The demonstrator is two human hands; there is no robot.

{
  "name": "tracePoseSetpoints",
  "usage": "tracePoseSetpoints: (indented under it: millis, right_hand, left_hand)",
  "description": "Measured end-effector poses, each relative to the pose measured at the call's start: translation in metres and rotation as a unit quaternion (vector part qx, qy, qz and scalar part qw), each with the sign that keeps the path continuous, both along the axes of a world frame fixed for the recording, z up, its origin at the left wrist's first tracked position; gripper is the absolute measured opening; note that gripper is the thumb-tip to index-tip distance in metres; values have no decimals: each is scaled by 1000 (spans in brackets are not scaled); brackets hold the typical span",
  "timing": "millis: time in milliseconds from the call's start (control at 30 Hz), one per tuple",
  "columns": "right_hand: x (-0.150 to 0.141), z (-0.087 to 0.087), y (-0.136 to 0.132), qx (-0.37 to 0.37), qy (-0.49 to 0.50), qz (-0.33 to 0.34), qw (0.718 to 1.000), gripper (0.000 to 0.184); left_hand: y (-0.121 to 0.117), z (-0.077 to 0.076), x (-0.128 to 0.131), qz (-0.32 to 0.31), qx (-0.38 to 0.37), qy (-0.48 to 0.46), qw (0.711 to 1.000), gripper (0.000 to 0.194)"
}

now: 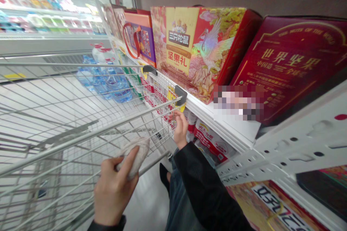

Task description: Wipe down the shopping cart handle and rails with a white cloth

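Supermarket aisle with white metal shelving (303, 126). The left hand (115, 184) clasps a folded pale-grey cloth (137, 157) beside a silver wire shopping cart (67, 147); the right hand (180, 128) curls loosely near its mesh, grip indeterminable. Protruding wires could snag the cloth. A red-and-gold cardboard gift box (195, 50) and blue-tinted plastic water bottles (108, 79) flank the cart.
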State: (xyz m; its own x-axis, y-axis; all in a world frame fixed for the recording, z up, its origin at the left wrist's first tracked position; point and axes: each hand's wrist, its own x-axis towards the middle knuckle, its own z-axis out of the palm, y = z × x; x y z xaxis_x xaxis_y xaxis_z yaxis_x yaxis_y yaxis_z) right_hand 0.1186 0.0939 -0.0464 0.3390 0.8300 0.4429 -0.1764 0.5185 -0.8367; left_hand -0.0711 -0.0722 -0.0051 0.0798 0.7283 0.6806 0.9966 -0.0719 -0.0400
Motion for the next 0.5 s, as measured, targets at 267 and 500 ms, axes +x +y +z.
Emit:
tracePoseSetpoints:
  millis: [267, 500]
  right_hand:
    - [1, 0, 0, 3, -1, -3, 1000, 30]
    - [0, 1, 0, 0, -3, 2, 1000, 30]
  left_hand:
    - [-9, 25, -2, 20, 75, -48, 996, 49]
    - [0, -1, 1, 11, 4, -31, 999, 51]
